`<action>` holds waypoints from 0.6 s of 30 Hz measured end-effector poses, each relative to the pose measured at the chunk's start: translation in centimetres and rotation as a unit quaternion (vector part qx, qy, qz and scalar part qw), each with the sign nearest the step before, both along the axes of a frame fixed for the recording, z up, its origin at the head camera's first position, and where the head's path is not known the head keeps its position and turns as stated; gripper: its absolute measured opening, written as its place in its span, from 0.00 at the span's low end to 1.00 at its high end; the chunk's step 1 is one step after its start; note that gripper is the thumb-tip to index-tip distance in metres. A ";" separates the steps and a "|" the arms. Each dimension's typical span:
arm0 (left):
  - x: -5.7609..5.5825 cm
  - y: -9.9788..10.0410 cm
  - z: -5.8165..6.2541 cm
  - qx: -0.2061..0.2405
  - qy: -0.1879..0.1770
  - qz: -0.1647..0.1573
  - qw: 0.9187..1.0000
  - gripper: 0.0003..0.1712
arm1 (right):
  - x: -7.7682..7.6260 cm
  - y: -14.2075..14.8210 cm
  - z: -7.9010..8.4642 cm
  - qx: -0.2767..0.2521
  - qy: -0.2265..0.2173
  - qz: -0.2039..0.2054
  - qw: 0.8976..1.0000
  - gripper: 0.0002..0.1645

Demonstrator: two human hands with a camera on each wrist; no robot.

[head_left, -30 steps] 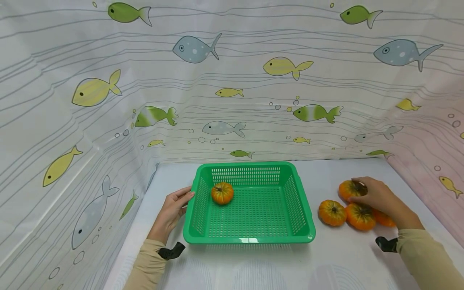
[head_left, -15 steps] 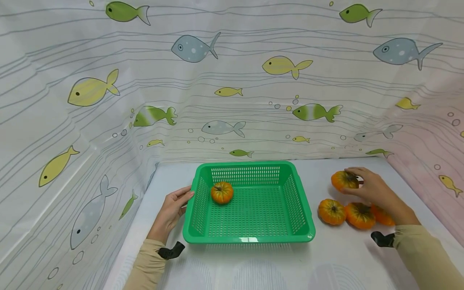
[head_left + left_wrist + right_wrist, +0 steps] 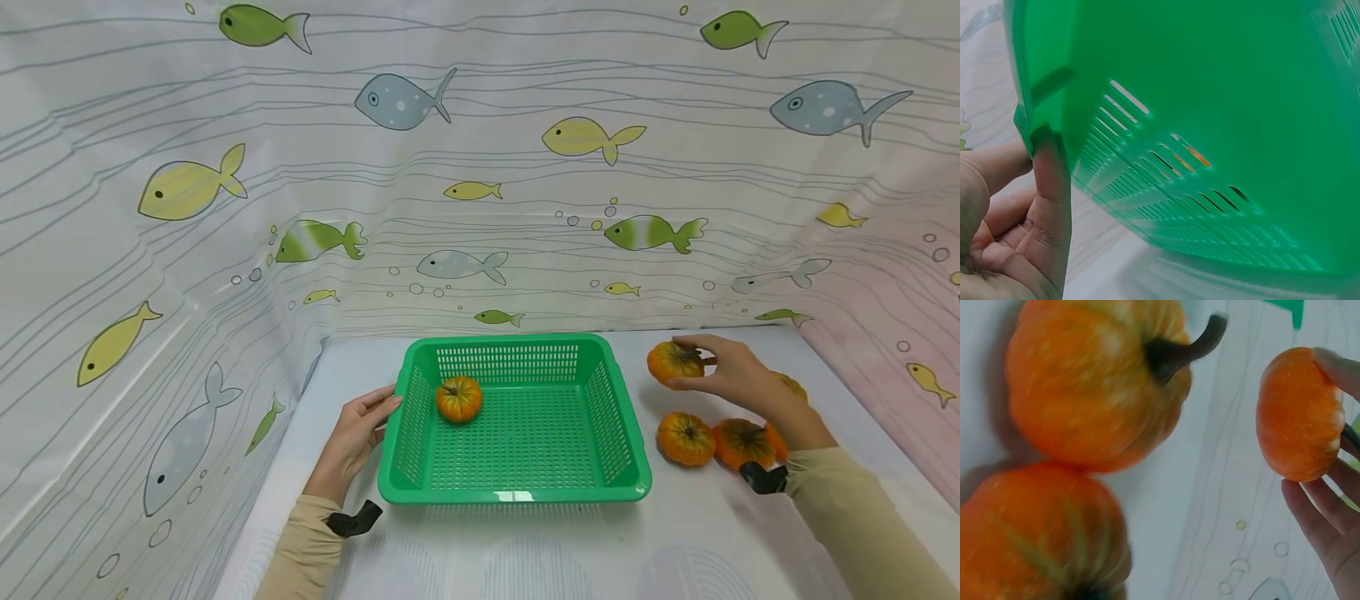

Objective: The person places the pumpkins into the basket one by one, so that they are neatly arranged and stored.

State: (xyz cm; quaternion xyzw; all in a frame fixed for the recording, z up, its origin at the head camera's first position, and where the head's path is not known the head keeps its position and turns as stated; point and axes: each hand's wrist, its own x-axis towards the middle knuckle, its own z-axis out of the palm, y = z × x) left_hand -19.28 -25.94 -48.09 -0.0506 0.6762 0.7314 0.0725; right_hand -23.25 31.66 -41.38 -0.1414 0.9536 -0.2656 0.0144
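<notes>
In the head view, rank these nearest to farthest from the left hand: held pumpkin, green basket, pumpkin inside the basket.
1. Green basket: the left hand touches its left edge.
2. Pumpkin inside the basket, towards its left side.
3. Held pumpkin, right of the basket.

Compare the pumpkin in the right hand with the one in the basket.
The held pumpkin is gripped by the right hand; the basket pumpkin lies inside the green basket. In the head view, the held pumpkin's stem points right, the basket pumpkin's left. Both are orange and ribbed.
</notes>
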 end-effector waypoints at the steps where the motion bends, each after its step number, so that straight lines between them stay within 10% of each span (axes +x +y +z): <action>1: 0.0 0.0 0.0 0.000 -0.001 0.001 1.000 0.34 | -0.1 -0.4 0.1 -0.001 0.007 0.007 1.000 0.51; 18: 0.1 0.1 0.2 0.000 -0.011 -0.005 1.000 0.33 | -1.0 -6.4 2.2 -0.050 0.058 0.107 0.991 0.45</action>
